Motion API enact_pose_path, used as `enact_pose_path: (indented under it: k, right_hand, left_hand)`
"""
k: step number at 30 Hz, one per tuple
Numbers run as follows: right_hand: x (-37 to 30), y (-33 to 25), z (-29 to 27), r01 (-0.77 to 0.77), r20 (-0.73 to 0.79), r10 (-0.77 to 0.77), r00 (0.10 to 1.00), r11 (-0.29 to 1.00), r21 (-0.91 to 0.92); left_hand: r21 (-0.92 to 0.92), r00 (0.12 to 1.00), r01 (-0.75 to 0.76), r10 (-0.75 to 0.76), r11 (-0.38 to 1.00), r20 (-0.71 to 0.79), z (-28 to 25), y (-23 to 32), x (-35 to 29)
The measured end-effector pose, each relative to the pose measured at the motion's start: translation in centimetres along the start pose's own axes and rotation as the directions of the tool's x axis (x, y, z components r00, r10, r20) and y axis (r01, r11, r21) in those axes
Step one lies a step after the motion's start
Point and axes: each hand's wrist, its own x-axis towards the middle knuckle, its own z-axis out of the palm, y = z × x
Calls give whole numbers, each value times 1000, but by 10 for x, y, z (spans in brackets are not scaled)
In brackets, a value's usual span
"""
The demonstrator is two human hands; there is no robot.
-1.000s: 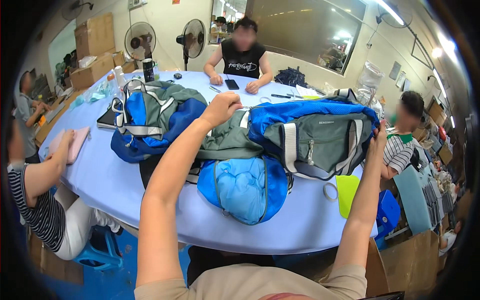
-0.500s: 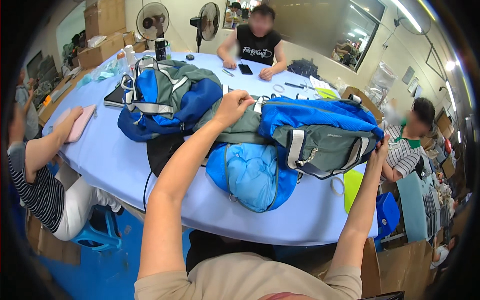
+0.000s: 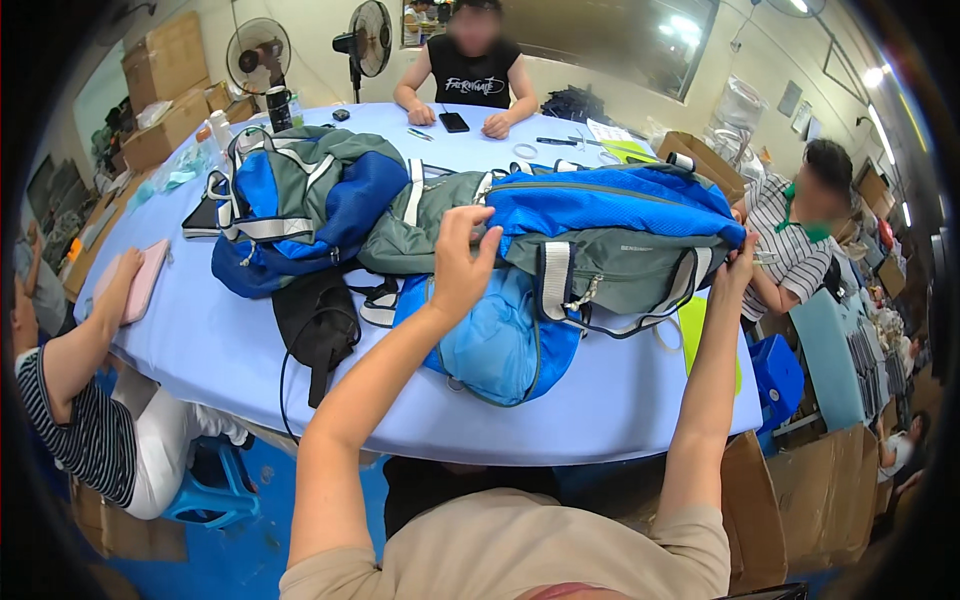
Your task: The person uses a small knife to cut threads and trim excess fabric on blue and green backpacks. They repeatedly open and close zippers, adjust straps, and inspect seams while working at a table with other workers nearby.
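Note:
A blue and grey-green duffel bag (image 3: 610, 215) with white-and-navy webbing handles lies on its side in front of me. My right hand (image 3: 738, 265) grips its right end. At the left end, my left hand (image 3: 466, 258) is raised with thumb and fingers apart, close to the bag's edge; I cannot tell if the fingertips touch it. Below the duffel lies a rounded light-blue bag (image 3: 490, 345), partly covered by it. More grey-green fabric (image 3: 400, 235) with white straps spreads behind my left hand. Further left sits another blue, navy and grey-green bag (image 3: 310, 200).
A black fabric item (image 3: 318, 325) with a cord lies near the table's (image 3: 240, 345) front edge. People sit at the left, far side and right. A phone (image 3: 454, 122), tape ring (image 3: 524, 151), yellow-green sheet (image 3: 695, 340) and cardboard box (image 3: 700, 165) are around.
My left hand has come nearer to me and its fingers have spread from a pinch. My right hand stays on the duffel's right end. The whole view has shifted slightly.

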Motion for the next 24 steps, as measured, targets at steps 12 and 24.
enact_pose_path:
  k: [12,24]
  right_hand:
    - [-59,-10,69,95,-57,-97,994,995,-25]
    - [-154,-169,75,287,273,-109,956,547,-786]
  left_hand:
    - [558,845,-534,381,635,375,87,-4,34]
    - [225,846,-233,83,946,527,191,2,32]
